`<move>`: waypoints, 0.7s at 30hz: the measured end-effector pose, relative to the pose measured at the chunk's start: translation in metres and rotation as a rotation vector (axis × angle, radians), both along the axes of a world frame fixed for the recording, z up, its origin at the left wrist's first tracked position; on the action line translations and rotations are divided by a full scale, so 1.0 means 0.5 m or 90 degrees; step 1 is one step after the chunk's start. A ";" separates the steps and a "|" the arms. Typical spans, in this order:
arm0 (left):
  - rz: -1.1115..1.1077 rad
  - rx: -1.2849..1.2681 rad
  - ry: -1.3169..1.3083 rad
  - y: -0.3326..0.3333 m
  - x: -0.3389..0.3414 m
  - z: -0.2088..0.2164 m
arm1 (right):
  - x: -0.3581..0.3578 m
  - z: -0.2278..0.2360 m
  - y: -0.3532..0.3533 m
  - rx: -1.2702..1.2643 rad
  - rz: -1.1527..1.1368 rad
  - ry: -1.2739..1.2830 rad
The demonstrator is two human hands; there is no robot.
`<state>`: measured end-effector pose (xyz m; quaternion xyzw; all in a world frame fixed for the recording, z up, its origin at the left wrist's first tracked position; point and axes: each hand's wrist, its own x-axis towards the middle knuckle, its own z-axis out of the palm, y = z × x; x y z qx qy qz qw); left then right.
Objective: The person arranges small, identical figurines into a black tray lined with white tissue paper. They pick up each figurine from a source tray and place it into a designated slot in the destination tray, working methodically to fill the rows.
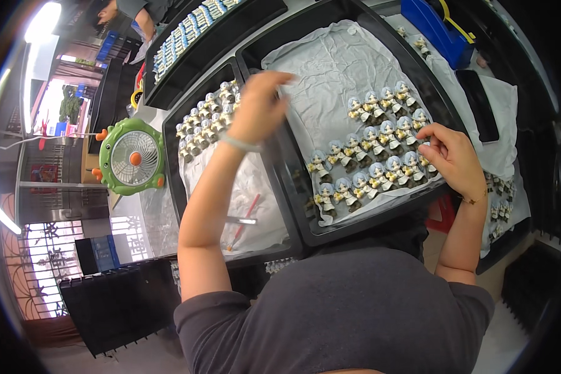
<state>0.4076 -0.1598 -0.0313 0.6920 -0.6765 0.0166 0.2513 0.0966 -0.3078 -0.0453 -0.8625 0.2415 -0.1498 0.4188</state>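
Note:
Small painted figurines [359,185] with pale blue hair and white-and-yellow clothes stand in rows on crumpled white sheeting [330,65] inside the large black tray [330,234] in front of me. At the right ends of these rows, my right hand [453,159] has its fingers curled against a figurine, partly covering it. My left hand [263,109] is raised over the rim between this tray and the black tray on the left [184,181]. It is blurred, with index finger and thumb apart and nothing visible between them. More figurines [207,128] stand in the left tray.
A red-handled brush [243,224] lies in the left tray. Beyond it stands a green fan [132,156]. A tray of blue-and-white pieces [190,37] is at the back. On the right are a blue holder [439,31], a dark phone [478,106] and more figurines [500,196].

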 end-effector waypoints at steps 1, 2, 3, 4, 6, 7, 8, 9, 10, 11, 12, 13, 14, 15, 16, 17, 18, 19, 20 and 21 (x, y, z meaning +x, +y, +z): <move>-0.085 0.045 0.033 -0.029 -0.040 -0.005 | -0.002 0.001 -0.001 0.000 -0.004 0.001; -0.113 0.108 0.020 -0.060 -0.062 -0.032 | -0.003 -0.003 -0.001 0.000 -0.009 0.001; -0.138 0.172 0.006 -0.089 -0.077 -0.056 | -0.001 -0.002 -0.001 0.000 -0.010 0.000; -0.104 0.220 -0.009 -0.122 -0.099 -0.071 | -0.005 0.002 0.000 0.007 -0.016 0.007; -0.031 0.341 -0.021 -0.164 -0.112 -0.094 | -0.002 0.003 -0.002 0.023 -0.014 0.016; -0.004 0.413 -0.018 -0.188 -0.112 -0.102 | -0.004 0.002 -0.003 0.019 -0.012 0.010; 0.023 0.483 -0.015 -0.204 -0.109 -0.108 | -0.004 0.000 -0.004 0.015 -0.009 0.003; 0.018 0.512 0.013 -0.209 -0.100 -0.111 | -0.004 -0.001 -0.004 0.010 -0.006 -0.004; 0.012 0.543 0.037 -0.211 -0.088 -0.107 | -0.005 -0.004 -0.005 0.001 -0.008 -0.011; 0.006 0.575 0.062 -0.207 -0.075 -0.097 | -0.006 -0.005 -0.005 0.002 -0.005 -0.015; 0.030 0.527 0.036 -0.194 -0.066 -0.086 | -0.005 -0.004 -0.006 0.003 -0.001 -0.018; 0.057 0.480 0.011 -0.168 -0.061 -0.071 | -0.003 -0.006 -0.006 0.005 0.007 -0.022; 0.058 0.404 0.134 -0.140 -0.052 -0.056 | -0.003 -0.007 -0.006 0.010 0.007 -0.030; 0.059 0.325 0.255 -0.109 -0.046 -0.043 | -0.004 -0.008 -0.005 0.014 0.008 -0.037; 0.037 0.286 0.448 -0.072 -0.045 -0.028 | -0.003 -0.008 -0.002 0.018 0.013 -0.048; 0.017 0.237 0.639 -0.029 -0.047 -0.014 | 0.000 -0.007 -0.001 0.019 0.013 -0.044; 0.007 0.222 0.784 0.010 -0.055 0.008 | 0.000 -0.006 -0.002 0.022 0.011 -0.037; -0.009 0.205 0.930 0.041 -0.062 0.025 | -0.001 -0.007 -0.002 0.024 0.004 -0.027; -0.068 0.208 1.074 0.077 -0.061 0.036 | 0.002 -0.006 0.001 0.024 0.008 -0.030; -0.064 0.224 1.059 0.107 -0.067 0.052 | 0.004 -0.010 0.000 0.028 0.003 -0.030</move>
